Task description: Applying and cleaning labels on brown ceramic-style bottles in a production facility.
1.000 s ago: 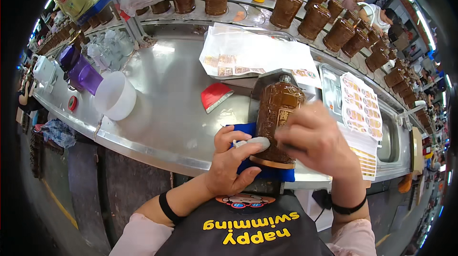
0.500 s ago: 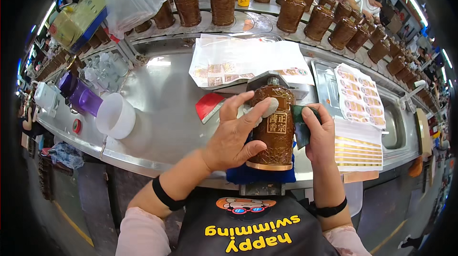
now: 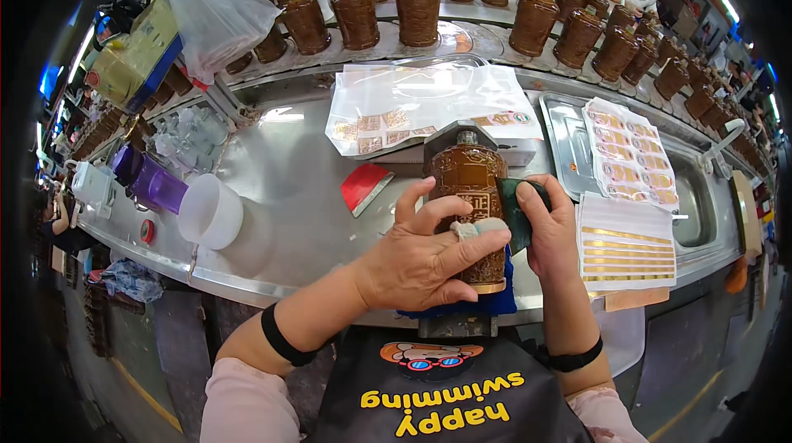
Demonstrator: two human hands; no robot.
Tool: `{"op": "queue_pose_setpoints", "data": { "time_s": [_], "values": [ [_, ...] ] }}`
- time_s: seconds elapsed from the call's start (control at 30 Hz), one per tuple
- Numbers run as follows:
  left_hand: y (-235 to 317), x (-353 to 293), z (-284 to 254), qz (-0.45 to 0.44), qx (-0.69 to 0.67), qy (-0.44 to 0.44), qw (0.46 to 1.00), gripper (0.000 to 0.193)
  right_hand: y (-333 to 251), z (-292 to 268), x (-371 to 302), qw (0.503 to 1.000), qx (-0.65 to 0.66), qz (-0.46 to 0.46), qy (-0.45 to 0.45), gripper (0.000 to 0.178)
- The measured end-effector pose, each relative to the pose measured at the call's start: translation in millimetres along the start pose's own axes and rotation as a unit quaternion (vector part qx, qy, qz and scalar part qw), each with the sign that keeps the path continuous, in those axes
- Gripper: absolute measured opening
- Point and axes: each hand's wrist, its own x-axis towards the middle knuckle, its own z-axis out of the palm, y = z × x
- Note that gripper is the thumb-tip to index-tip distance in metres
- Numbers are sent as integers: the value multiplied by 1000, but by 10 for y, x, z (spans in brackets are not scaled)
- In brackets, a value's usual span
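Left hand (image 3: 412, 260), fingers spread, has slid down the brown bottle (image 3: 466, 169), seemingly shifting work lower; right hand (image 3: 550, 235) pinches a green pad (image 3: 514, 219).

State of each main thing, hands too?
Left hand: spread over brown bottle
Right hand: pinching green pad
Brown bottle: neck pointing away
Green pad: held at bottle's right
Red-and-silver piece: lying flat
White tub: open-topped
Plastic bag: hanging
Gold-strip sheet: lying flat
Background bottles: standing in rows

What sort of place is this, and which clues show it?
Probably a factory workshop: many matching brown bottles line a curved track, and a metal workbench holds printed sheets.
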Motion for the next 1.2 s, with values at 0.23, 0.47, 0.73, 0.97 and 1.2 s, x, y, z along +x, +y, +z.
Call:
{"op": "queue_pose_setpoints", "data": {
  "time_s": [0.23, 0.47, 0.73, 0.97, 1.2],
  "values": [
    [-109, 7, 52, -58, -37, 110, 992, 57, -53, -21, -25, 998, -67, -19, 3, 12],
    [62, -335, 103, -147, -48, 156, 976, 47, -658, 373, 218, 837, -421, -243, -249, 15],
    [92, -578, 223, -297, -100, 246, 917, 46, -658, 833, 204, 599, -593, -439, -310, 14],
    [-398, -240, 365, -373, -383, 244, 809, 45, -668, 662, -77, 635, -573, -416, -308, 22],
    [-683, 293, 299, -402, -679, 147, 596, 60, -615, 105, -286, 829, -437, -265, -227, 60]
  ]
}}
